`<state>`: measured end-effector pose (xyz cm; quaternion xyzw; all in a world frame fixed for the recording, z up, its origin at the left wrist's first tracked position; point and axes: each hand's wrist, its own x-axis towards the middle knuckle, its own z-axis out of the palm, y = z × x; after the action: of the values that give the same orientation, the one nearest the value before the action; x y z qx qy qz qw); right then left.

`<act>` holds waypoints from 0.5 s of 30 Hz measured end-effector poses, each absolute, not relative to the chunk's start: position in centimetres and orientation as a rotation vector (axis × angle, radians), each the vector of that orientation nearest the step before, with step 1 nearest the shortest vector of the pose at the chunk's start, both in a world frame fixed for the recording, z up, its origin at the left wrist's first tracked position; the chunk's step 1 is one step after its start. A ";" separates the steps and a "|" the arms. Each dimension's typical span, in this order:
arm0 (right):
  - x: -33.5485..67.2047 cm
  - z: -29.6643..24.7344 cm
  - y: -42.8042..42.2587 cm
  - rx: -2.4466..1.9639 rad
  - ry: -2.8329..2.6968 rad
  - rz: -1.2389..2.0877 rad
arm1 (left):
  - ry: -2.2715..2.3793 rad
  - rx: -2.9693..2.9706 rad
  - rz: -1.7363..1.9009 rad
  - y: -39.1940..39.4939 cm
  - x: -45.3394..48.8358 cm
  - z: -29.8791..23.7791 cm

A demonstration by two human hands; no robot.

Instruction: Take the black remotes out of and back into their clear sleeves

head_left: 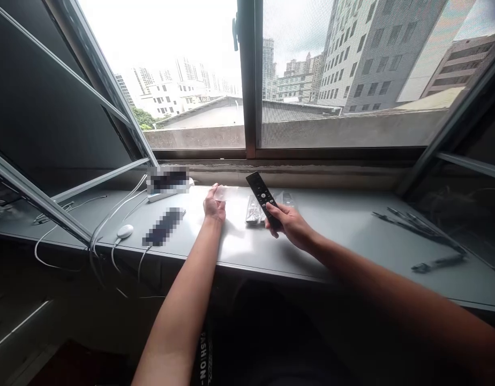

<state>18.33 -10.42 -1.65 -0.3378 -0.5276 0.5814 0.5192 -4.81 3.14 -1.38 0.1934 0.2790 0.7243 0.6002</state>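
My right hand (pixel 290 224) is closed round the lower end of a black remote control (pixel 261 194), which points up and away over the grey sill. My left hand (pixel 214 205) pinches the edge of a clear plastic sleeve (pixel 227 193) held just above the sill. Behind the right hand lie two more remotes in clear wrapping (pixel 255 210), flat on the sill.
The grey window sill (pixel 331 236) runs left to right under a large window. On its left lie a dark phone-like slab (pixel 164 226), a white puck (pixel 125 231) with white cables, and a white box (pixel 167 182). Black cables (pixel 420 228) lie at the right.
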 end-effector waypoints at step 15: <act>18.0 -1.5 -10.6 -1.006 -1.410 1.531 | 0.680 0.753 1.399 2.3 -3.8 -1.6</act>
<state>17.98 -10.60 -1.54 -0.3981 -0.5582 0.6061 0.4031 -3.81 2.31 -1.63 0.3312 0.2992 0.6158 0.6493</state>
